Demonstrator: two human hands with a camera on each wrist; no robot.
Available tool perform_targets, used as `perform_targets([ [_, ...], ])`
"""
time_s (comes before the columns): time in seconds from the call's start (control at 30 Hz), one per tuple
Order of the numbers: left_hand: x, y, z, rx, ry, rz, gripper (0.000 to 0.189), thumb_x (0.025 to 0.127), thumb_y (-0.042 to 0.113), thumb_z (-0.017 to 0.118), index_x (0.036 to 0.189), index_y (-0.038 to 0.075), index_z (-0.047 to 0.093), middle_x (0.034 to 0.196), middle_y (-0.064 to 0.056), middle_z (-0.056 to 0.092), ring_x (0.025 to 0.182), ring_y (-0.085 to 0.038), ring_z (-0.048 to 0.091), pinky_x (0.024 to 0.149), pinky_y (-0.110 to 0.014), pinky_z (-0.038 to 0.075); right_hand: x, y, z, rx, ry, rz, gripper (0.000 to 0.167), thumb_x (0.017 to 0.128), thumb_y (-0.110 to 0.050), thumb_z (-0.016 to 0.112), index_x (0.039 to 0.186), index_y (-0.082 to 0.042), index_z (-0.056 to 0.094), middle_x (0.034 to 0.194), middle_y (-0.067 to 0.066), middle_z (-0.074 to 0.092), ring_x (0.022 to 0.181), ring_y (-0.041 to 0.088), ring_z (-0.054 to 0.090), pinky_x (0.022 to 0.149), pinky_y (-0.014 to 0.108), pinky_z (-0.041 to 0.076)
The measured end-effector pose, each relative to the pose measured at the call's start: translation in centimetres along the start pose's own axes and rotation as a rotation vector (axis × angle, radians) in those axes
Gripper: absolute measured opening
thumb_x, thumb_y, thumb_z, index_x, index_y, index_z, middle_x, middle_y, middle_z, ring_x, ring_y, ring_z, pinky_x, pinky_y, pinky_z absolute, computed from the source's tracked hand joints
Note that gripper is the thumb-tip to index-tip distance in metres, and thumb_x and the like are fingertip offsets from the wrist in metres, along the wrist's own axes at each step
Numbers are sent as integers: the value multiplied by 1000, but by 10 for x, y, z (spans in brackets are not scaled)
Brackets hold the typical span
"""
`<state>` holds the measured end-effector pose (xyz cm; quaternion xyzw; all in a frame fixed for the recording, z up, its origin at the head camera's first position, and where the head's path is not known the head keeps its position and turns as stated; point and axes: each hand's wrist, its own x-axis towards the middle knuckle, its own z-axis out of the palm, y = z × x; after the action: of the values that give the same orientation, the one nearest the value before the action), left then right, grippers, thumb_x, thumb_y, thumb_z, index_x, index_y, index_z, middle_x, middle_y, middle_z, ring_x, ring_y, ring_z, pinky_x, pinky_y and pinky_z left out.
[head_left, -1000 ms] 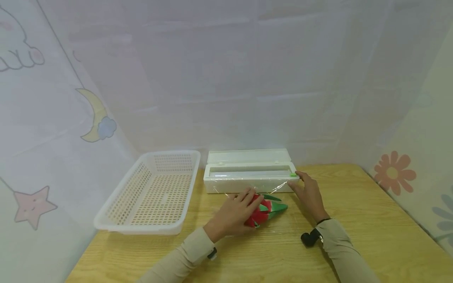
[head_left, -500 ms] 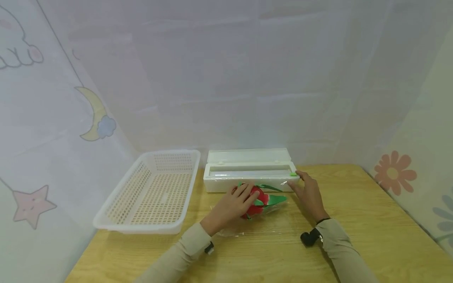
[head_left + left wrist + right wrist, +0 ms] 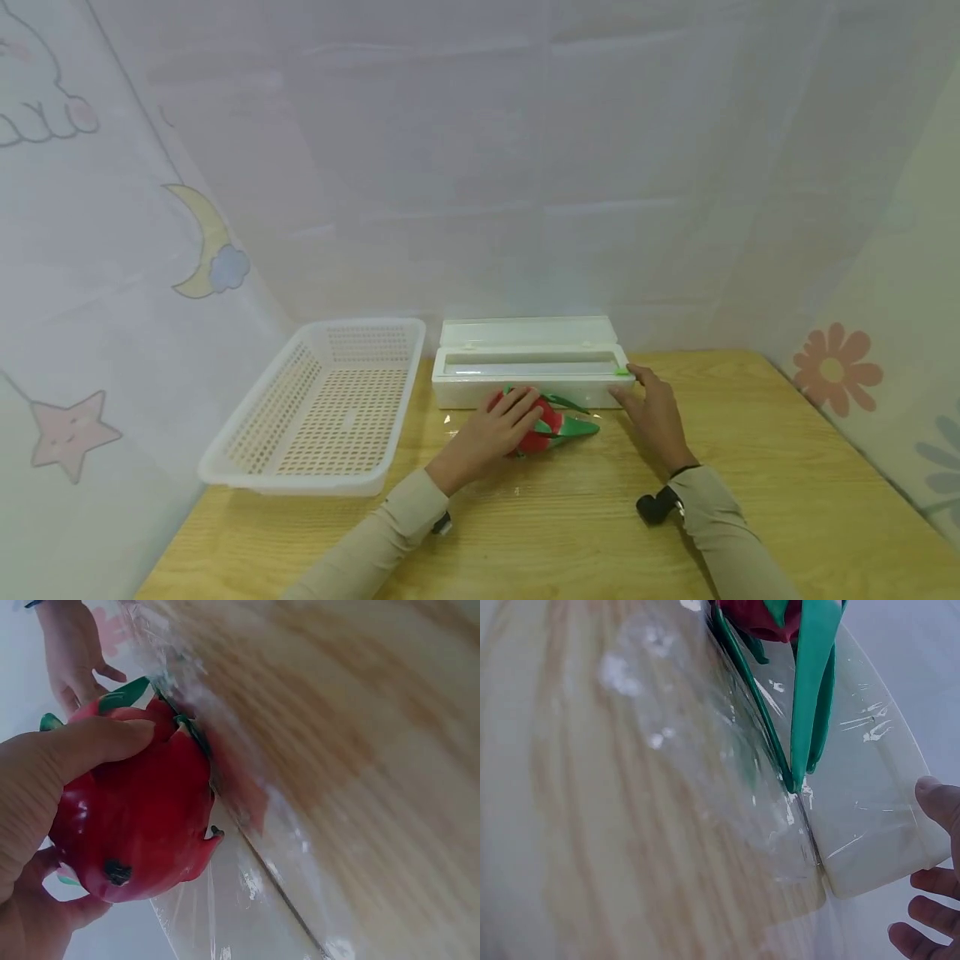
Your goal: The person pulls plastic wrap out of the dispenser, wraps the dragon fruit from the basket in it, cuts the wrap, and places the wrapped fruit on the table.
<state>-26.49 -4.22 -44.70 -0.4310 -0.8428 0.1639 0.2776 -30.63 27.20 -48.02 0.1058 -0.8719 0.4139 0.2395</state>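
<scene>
In the head view my left hand point(image 3: 480, 437) grips a red dragon fruit point(image 3: 552, 425) with green leaf tips, holding it close in front of a white cling film box point(image 3: 467, 393). The left wrist view has my thumb over the top of the dragon fruit point(image 3: 154, 817) and fingers beneath. Clear cling film point(image 3: 742, 802) lies crumpled on the table under and before the fruit. My right hand point(image 3: 656, 414) holds the box's right end, thumb on the front face, index finger at the corner by the green slider point(image 3: 622, 372). The box's lid point(image 3: 527, 332) stands raised.
A white perforated plastic basket point(image 3: 409, 400) stands to the left of the box on the wooden table point(image 3: 750, 467). Behind the table hangs a pale cloth backdrop point(image 3: 480, 167). A printed side wall point(image 3: 127, 333) borders the left.
My left hand has moved the dragon fruit away from me and slightly left, toward the box. The film before the box glints less. My right hand stays at the box's end.
</scene>
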Motion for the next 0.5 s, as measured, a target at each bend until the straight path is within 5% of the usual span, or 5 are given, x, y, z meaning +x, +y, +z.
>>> perform_targets([
  [0.33,-7,3,-11,-120,-15,-22,80,85,56,73,150,21,44,158,-12,36,145,-31,34,114,-55,31,-3,0,1,18,-19,-2,58,96,-21,69,139,12,47,136,36,51,124,53,47,98,67,39],
  [0.5,-8,4,-14,-131,6,-23,83,86,54,73,153,20,39,159,-13,33,146,-32,33,115,-54,30,-3,-7,-3,31,-26,2,67,97,-20,68,146,11,36,138,37,46,122,53,46,97,66,39],
])
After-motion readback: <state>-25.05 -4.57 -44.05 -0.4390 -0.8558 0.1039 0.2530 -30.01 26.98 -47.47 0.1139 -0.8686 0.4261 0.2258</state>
